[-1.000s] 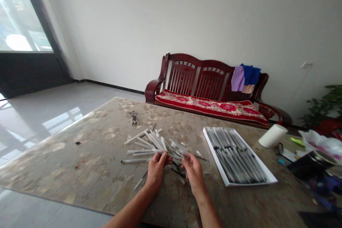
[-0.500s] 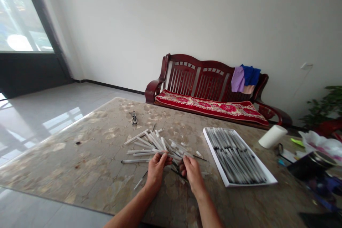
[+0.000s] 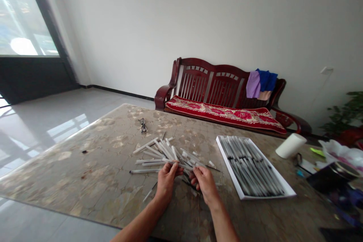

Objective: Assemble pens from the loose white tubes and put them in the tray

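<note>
My left hand (image 3: pixel 168 177) is closed, thumb against fingers, on a thin translucent pen (image 3: pixel 184 166) that spans the gap towards my right hand. The fingers of my right hand (image 3: pixel 204 182) are pinched around the other end of that pen; its tip is hidden by them. Just beyond both hands lies a loose pile of white and clear pen parts (image 3: pixel 164 150), with dark refills among them. A single black-ended pen (image 3: pixel 144 171) rests left of my left hand. To the right, a shallow white box (image 3: pixel 265 197) holds rows of clear pens with black parts (image 3: pixel 249 164).
Glasses (image 3: pixel 143 125) lie at the table's far side. A white roll (image 3: pixel 290 145), a dark cylindrical flask (image 3: pixel 323 176) and a clear plastic bag (image 3: pixel 342 155) stand on the right. Behind the patterned table (image 3: pixel 104 181) is a red wooden bench (image 3: pixel 210 79).
My right hand has shifted slightly, its fingers spreading a little more around the pen. My left hand stays nearly still. The whole view has drifted a few pixels.
</note>
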`<state>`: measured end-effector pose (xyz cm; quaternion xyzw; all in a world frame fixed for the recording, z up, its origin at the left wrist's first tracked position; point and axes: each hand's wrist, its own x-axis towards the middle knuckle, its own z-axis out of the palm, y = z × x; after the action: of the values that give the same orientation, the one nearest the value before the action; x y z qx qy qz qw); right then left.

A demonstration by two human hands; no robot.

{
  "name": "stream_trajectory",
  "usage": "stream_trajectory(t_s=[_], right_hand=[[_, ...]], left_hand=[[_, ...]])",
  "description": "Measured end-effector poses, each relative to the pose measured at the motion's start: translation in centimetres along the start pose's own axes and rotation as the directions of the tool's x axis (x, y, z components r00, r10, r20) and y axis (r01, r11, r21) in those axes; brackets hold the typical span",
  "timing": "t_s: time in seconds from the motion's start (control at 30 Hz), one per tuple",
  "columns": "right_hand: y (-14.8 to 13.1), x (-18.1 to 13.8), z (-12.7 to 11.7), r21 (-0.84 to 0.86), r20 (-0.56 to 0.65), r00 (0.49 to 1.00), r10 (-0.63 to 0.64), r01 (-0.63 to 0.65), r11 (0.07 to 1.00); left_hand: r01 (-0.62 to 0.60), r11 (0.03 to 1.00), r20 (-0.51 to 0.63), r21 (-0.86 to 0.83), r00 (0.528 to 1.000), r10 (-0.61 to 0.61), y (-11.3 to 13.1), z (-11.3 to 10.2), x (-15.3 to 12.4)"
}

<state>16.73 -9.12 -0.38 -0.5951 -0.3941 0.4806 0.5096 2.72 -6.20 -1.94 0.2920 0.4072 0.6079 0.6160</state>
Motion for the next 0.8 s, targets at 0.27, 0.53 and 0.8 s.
stream_trajectory(t_s=[0.27, 0.53, 0.8], right_hand=[[-0.5, -0.1, 0.2, 0.083, -0.066, 0.997, -0.045, 0.051, 0.995], [0.2, 0.8, -0.9, -0.169, -0.047, 0.998, -0.04, 0.031, 0.985], [1.3, 2.1, -7.1, -0.673, -0.156, 0.959, -0.237, 0.073, 0.736]], left_hand=[[0.013, 1.0, -0.052, -0.02, 0.999, -0.014, 0.0, 0.2, 0.1], [0.013, 1.0, -0.094, -0.013, 0.995, -0.015, 0.2, 0.1, 0.5], [0.065, 0.998, -0.196, -0.02, 0.978, -0.067, 0.4, -0.3, 1.8]])
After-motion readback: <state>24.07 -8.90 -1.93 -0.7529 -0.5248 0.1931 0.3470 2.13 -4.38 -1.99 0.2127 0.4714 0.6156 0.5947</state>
